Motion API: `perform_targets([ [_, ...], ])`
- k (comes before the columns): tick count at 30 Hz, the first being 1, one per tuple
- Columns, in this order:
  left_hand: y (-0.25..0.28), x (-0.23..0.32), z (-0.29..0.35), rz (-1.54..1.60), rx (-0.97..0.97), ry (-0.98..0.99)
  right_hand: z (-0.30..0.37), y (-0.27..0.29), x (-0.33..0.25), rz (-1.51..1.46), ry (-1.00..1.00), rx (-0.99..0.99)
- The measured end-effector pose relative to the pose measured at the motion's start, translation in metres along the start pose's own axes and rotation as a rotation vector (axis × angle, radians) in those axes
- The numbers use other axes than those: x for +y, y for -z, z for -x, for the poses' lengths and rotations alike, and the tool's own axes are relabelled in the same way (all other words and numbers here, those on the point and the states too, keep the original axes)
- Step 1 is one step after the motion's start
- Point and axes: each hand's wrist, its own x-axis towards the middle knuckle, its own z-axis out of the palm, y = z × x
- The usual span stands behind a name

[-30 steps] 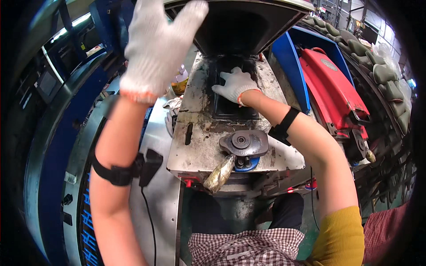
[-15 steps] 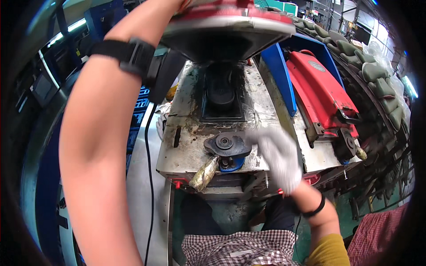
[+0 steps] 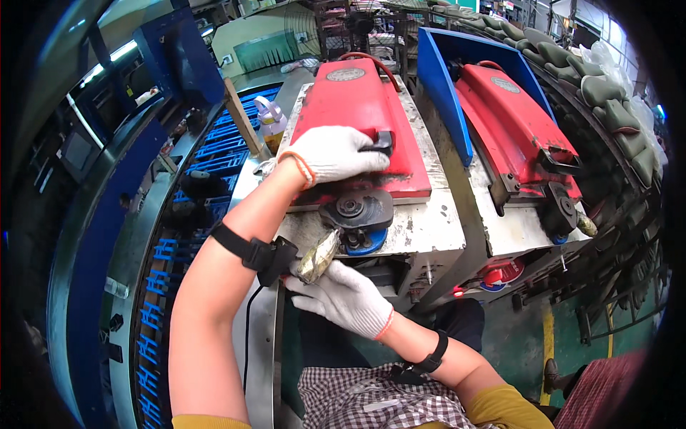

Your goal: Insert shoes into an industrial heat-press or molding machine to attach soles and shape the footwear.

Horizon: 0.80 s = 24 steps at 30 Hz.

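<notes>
My left hand (image 3: 336, 154), in a white knitted glove, lies over the lowered red machine lid (image 3: 350, 100). Its fingers are curled at the black lid handle (image 3: 384, 141). In front of the lid sits a dark metal clamp (image 3: 357, 209) on a blue base (image 3: 366, 243). From the clamp a lever handle (image 3: 319, 257) wrapped in shiny, worn tape slants down toward me. My right hand (image 3: 341, 297), also gloved, is just below the lever handle's end, palm up with fingers spread; whether it touches the handle is hard to tell.
To the right stands a second machine with a red lid (image 3: 500, 129) inside a blue guard (image 3: 446, 93). Dark green padded pieces (image 3: 607, 93) are stacked on a rack at the far right. A bottle (image 3: 271, 121) stands left of my machine, near a conveyor with blue slats (image 3: 204, 154).
The red lid has come down from its raised position and now covers the black mould on the machine. My left hand came down with it, while my right hand moved left to the lever handle.
</notes>
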Motion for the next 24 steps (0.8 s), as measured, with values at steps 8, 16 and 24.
perform_targets([
  [8, -0.011, 0.009, -0.003, 0.056, -0.006, 0.001, 0.013, -0.005, -0.014, -0.394, 0.104, -0.137],
  [16, -0.010, 0.020, -0.005, 0.161, -0.032, 0.225, 0.199, -0.011, -0.167, 0.821, 0.766, 0.630],
  [24, -0.041, 0.127, -0.015, 0.451, 0.498, -0.183, 0.377, -0.007, -0.306, 2.271, 0.607, 1.688],
])
